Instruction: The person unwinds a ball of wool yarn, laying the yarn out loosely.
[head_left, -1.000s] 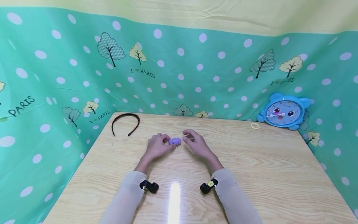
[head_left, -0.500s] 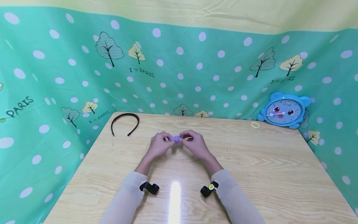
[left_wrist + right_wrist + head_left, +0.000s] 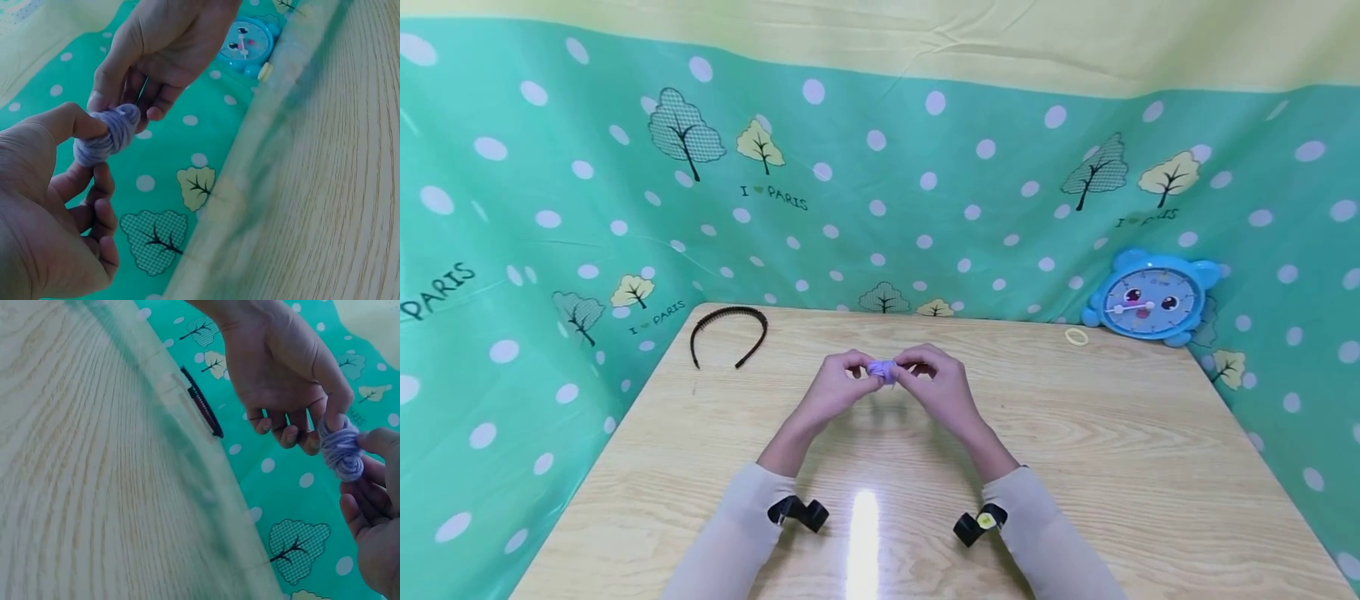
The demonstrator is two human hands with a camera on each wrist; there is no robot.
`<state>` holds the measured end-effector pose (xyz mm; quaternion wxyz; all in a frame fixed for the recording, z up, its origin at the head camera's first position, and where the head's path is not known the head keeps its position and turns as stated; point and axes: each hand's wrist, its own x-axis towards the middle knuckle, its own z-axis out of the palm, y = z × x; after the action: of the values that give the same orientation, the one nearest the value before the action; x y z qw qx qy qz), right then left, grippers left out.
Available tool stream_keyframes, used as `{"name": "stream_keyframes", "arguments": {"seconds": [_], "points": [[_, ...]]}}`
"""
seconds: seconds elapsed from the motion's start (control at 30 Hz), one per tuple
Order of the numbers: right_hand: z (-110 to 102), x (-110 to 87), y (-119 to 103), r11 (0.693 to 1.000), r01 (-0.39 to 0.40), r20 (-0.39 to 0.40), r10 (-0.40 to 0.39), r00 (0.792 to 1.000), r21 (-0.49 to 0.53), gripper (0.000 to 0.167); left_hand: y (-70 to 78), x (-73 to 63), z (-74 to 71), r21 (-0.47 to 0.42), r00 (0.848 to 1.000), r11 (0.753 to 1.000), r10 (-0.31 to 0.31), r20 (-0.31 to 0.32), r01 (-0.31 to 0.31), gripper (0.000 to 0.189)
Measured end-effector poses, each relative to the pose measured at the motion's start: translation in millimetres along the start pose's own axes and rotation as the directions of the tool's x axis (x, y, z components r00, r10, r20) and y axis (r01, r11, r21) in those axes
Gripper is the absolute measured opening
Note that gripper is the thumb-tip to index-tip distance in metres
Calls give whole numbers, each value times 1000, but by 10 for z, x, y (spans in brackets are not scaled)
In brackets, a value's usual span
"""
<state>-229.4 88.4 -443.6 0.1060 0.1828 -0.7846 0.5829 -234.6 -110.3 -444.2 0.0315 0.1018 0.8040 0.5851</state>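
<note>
A small bundle of purple yarn (image 3: pixel 883 372), wound into a tight coil, is held above the table between both hands. My left hand (image 3: pixel 838 387) pinches it from the left with thumb and index finger. From the other side, the right hand (image 3: pixel 942 392) pinches its right end. Strands wrapped round the yarn bundle (image 3: pixel 107 139) show clearly in the left wrist view. In the right wrist view the coiled yarn (image 3: pixel 342 452) lies between the fingertips of the two hands, which partly cover its ends.
A dark toothed headband (image 3: pixel 730 312) lies at the table's back left. At the back right are a cream ring (image 3: pixel 1077 337) and a blue animal-shaped clock (image 3: pixel 1152 298) leaning on the green dotted curtain (image 3: pixel 820 225). The wooden table (image 3: pixel 1120 467) extends toward the front.
The right hand came in from apart on the right and took hold of the yarn with the left. Both hands then raised the bundle off the table.
</note>
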Motion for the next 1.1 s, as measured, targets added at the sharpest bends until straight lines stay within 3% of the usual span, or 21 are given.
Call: {"name": "stream_keyframes", "arguments": {"seconds": [0.23, 0.43, 0.8, 1.1], "points": [[-77, -40, -77, 1000, -13, -2, 13, 1000, -11, 4, 57, -43, -12, 0, 999, 1000, -9, 37, 9, 11], [-175, -62, -123, 998, -50, 32, 51, 998, -29, 8, 85, -73, -25, 36, 998, 999, 0, 67, -2, 11], [-517, -128, -180, 996, -93, 116, 92, 989, 2, 9, 241, -120, -86, 18, 994, 998, 62, 90, -64, 14], [-802, -178, -95, 999, -41, 134, 40, 990, 4, 7, 302, -82, -205, 37, 994, 996, 73, 87, -76, 12]]}}
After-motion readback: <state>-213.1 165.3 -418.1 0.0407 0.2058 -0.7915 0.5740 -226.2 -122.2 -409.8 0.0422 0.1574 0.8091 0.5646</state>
